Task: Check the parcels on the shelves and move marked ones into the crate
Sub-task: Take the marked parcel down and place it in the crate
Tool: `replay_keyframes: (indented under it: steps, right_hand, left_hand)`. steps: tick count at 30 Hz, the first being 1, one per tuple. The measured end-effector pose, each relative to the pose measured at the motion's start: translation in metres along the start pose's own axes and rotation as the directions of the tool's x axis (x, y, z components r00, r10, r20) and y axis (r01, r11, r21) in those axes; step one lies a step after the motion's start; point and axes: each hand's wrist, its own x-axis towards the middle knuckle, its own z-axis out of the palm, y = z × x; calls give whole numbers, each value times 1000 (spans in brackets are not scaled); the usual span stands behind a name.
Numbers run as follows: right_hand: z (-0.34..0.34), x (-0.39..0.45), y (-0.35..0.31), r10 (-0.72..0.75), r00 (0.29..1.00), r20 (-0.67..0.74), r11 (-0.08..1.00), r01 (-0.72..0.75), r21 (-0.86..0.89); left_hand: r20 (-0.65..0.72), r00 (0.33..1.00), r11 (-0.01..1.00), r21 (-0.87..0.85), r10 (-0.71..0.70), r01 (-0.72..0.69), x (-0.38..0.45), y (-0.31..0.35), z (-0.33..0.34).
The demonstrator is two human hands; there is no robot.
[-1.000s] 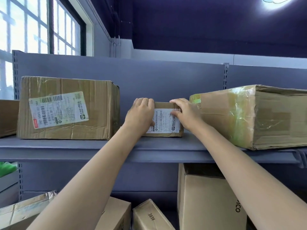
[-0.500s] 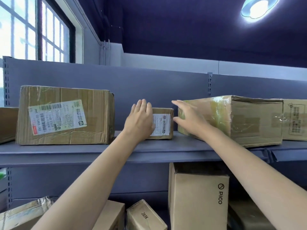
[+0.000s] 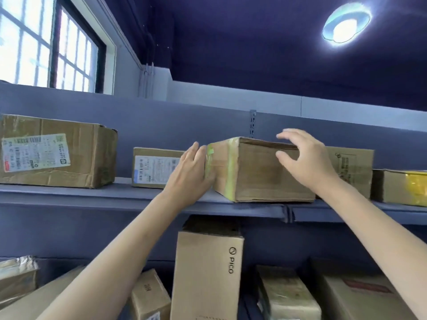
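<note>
A taped brown parcel point(image 3: 261, 172) with greenish tape on its left corner sits on the grey shelf point(image 3: 115, 197), turned at an angle. My left hand point(image 3: 193, 168) lies flat against its left end, fingers together. Over the parcel's top right my right hand point(image 3: 305, 158) hovers with fingers spread and curled, holding nothing. Left of my hands a small labelled parcel point(image 3: 154, 168) stands alone on the shelf. The crate is not in view.
A large labelled box point(image 3: 57, 151) fills the shelf's left end. Behind my right hand stand another labelled box point(image 3: 353, 169) and a box with yellow tape point(image 3: 402, 187). Below the shelf are a tall PICO box point(image 3: 208, 273) and several other cartons.
Both hands let go of the small labelled parcel and moved right to the taped parcel. The view has shifted right and tilted up.
</note>
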Motion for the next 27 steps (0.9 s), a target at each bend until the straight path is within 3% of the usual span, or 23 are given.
replay_keyframes:
  steps: [3, 6, 10, 15, 20, 25, 27]
  right_hand:
    - [-13, -14, 40, 94, 994, 47, 995, -95, 17]
    - [-16, -23, 69, 266, 955, 133, 955, -280, 103]
    - [-8, -33, 91, 431, 856, 286, 851, -491, 186]
    - [7, -34, 107, 544, 694, 471, 625, -710, 324]
    - [1, -41, 108, 505, 762, 404, 626, -646, 436]
    - [-17, -37, 91, 389, 874, 291, 595, -480, 645]
    - [-26, -36, 83, 341, 913, 222, 637, -398, 660]
  left_hand:
    - [17, 993, 991, -58, -116, 117, -1, 33, 21]
    - [28, 982, 979, -77, -186, 188, -3, 58, 36]
    - [47, 963, 961, -65, -266, 269, -10, 72, 45]
    - [205, 923, 945, 33, -326, 327, -11, 69, 48]
    - [207, 935, 957, 17, -287, 290, -16, 66, 40]
    - [93, 970, 956, -171, -224, 237, -14, 71, 16]
    - [15, 979, 945, -259, -202, 199, -12, 76, 4]
